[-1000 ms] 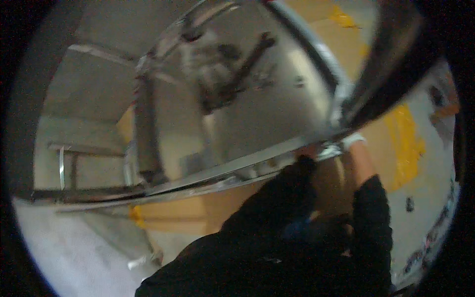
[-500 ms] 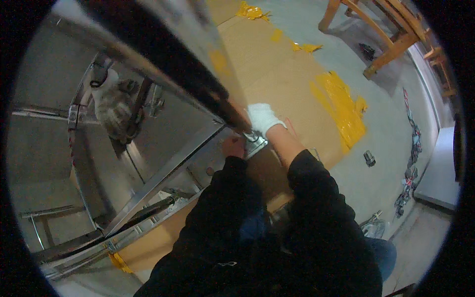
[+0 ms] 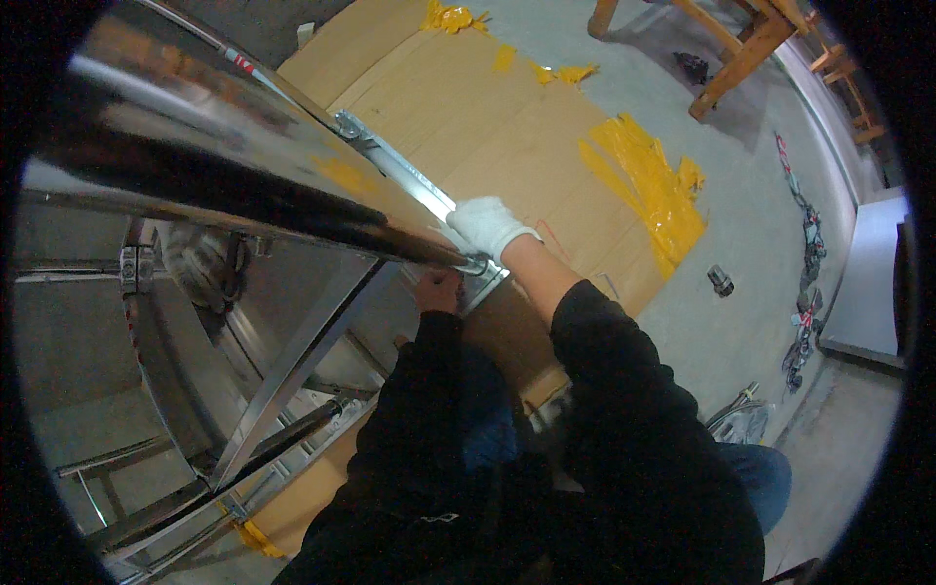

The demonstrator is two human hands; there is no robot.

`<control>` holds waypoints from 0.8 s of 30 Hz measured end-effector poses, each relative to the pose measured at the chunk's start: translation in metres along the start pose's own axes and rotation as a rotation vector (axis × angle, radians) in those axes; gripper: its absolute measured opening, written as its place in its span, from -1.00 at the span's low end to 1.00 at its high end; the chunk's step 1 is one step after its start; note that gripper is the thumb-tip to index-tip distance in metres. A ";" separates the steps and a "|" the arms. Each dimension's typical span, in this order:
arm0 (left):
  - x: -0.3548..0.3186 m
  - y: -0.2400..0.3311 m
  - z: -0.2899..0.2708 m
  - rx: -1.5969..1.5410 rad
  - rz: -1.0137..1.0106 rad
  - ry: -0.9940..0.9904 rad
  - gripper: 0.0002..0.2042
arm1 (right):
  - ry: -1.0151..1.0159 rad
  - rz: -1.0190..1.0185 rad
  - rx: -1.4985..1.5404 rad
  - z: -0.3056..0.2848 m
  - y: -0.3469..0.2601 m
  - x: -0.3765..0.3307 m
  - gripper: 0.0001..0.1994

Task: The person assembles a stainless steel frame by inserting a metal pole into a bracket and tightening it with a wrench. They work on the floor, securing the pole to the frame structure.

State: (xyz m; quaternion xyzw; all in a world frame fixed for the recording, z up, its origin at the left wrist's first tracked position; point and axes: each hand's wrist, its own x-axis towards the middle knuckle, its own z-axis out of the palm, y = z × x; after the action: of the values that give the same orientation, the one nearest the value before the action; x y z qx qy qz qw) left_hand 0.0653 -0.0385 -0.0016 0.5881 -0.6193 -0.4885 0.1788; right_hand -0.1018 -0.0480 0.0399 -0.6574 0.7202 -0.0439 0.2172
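A long polished metal tube [image 3: 244,161] slants down from the upper left to my hands. My right hand [image 3: 490,232], in a white knit glove, is curled over a flat silvery metal bar [image 3: 414,185] beside the tube's lower end. My bare left hand [image 3: 441,291] is just below that end, fingers bent in against the metal; what they pinch is hidden. A short piece of the bar [image 3: 485,285] shows between the two hands. Left of the tube, a greyish work glove [image 3: 198,263] is partly covered; I cannot tell if a hand is in it.
A metal frame of bars [image 3: 302,375] fills the left. Under my hands lies cardboard [image 3: 526,127] with yellow tape [image 3: 653,195]. On the floor at right are a small metal part [image 3: 721,281] and a twisted strip [image 3: 809,244]. A wooden stand [image 3: 746,63] is at top right.
The tube lies at a flatter slant, and more of the silvery bar shows beyond it. Both hands appear slightly farther left, still at the tube's end. The greyish glove is more covered.
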 end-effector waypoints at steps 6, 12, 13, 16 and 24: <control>0.017 -0.034 0.001 0.064 0.033 0.029 -0.75 | 0.047 0.037 -0.024 0.006 -0.007 0.005 -0.79; 0.001 -0.006 -0.002 -0.096 0.000 0.023 -0.75 | 0.050 -0.029 0.091 0.010 0.002 0.002 -0.78; 0.001 -0.001 0.000 -0.115 0.039 0.011 -0.76 | 0.027 0.030 0.101 0.011 0.003 0.005 -0.77; 0.020 -0.020 0.014 -0.096 0.030 -0.004 -0.78 | -0.046 0.117 0.010 0.017 0.012 0.010 -0.74; 0.028 -0.061 -0.026 -0.142 0.099 -0.318 -0.77 | 0.436 0.457 0.567 0.003 0.002 -0.034 -0.62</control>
State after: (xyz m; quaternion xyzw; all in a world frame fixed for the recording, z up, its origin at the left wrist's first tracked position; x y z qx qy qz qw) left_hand 0.1130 -0.0644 -0.0489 0.4583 -0.6319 -0.6084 0.1432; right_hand -0.1012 -0.0139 0.0455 -0.3703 0.8360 -0.3288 0.2362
